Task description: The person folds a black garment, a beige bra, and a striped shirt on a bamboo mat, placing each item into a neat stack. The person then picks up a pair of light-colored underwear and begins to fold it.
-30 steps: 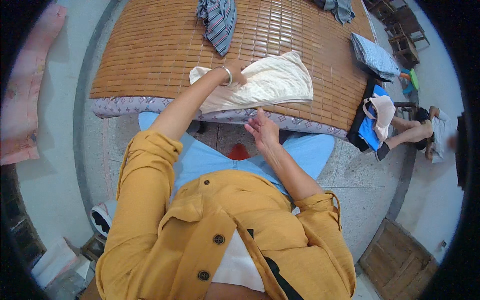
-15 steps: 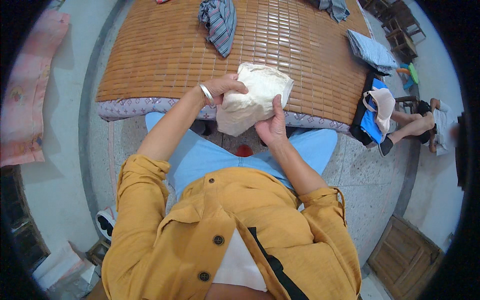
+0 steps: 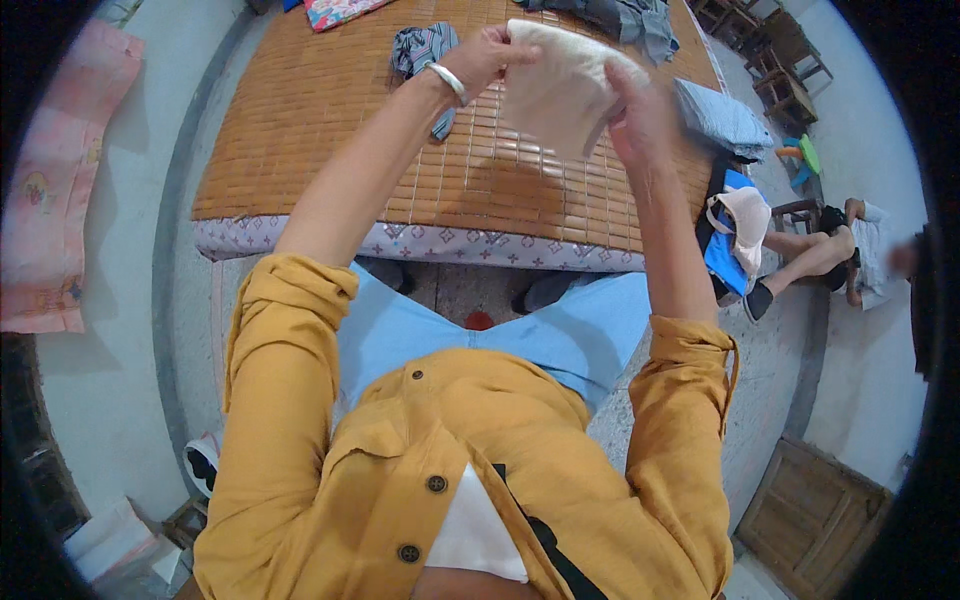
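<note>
Held out over the slatted bamboo mat is a cream cloth garment, stretched between my hands and hanging down. My left hand, a pale bracelet at its wrist, pinches the upper left corner. At the other upper corner, my right hand grips the edge, slightly smeared by motion. What kind of garment it is cannot be made out. Partly behind my left forearm lies a crumpled striped garment on the mat.
Grey clothes and a floral cloth lie at the mat's far side. Folded light fabric and a pale pink bra on blue cloth lie along the right edge. Beyond, a person sits near stacked wooden stools.
Both hands have moved up and away from my lap with the cream garment, now spread between them. My left forearm now partly covers the striped garment.
</note>
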`<control>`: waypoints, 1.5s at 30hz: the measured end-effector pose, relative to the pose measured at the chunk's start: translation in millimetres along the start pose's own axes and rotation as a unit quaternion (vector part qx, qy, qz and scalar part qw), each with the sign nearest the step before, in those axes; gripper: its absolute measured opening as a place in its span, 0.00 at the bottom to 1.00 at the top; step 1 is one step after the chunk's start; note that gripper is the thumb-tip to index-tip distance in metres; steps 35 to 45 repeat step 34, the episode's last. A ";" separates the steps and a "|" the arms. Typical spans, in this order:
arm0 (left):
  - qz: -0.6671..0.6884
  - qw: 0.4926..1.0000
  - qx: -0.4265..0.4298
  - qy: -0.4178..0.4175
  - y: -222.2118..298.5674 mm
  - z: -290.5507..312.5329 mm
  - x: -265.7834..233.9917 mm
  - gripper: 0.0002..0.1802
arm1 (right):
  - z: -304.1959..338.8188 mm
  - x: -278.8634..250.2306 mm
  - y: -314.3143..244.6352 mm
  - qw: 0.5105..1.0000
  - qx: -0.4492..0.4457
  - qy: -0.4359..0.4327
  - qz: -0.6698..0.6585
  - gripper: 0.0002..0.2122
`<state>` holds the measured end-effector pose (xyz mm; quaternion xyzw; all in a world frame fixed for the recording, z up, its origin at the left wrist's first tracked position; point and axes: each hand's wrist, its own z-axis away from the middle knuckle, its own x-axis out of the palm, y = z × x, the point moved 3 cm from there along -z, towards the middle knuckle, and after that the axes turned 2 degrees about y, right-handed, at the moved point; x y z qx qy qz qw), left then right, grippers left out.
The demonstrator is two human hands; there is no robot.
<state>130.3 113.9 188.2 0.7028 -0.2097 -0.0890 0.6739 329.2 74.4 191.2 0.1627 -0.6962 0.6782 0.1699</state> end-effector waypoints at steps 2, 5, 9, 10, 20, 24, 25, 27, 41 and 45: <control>0.005 0.999 0.003 0.032 10.8 3.7 4.8 0.17 | -7.6 2.3 -12.0 0.994 -0.093 0.013 0.060 0.12; -0.083 0.994 -0.043 0.050 -13.9 10.6 -3.4 0.20 | 0.5 -15.2 15.0 0.982 -0.113 0.041 0.148 0.12; -0.185 0.967 -0.172 0.008 -119.7 53.3 -18.6 0.19 | 57.0 -54.3 101.7 0.958 0.026 0.101 0.268 0.18; -0.089 0.985 -0.146 0.015 -163.7 69.8 -18.5 0.17 | 69.3 -76.3 140.3 0.948 0.068 0.122 0.286 0.19; -0.129 0.964 -0.220 0.082 -183.9 142.6 -19.1 0.17 | 144.7 -58.3 151.6 0.941 0.127 0.137 0.283 0.16; -0.249 0.939 -0.214 0.100 -166.1 126.4 -12.6 0.23 | 115.7 -79.7 158.3 0.940 0.164 0.179 0.241 0.17; -0.247 0.937 -0.221 0.111 -164.5 123.0 -11.6 0.24 | 105.3 -81.4 156.7 0.938 0.173 0.181 0.238 0.18; -0.241 0.933 -0.234 0.132 -162.6 115.0 -10.6 0.27 | 90.8 -83.1 149.3 0.935 0.232 0.175 0.205 0.18; -0.177 0.959 -0.135 0.175 -186.7 92.8 -13.1 0.25 | 33.5 -96.3 181.6 0.986 0.143 0.078 0.044 0.22; -0.177 0.959 -0.135 0.175 -186.7 92.8 -13.1 0.25 | 33.5 -96.3 181.6 0.986 0.143 0.078 0.044 0.22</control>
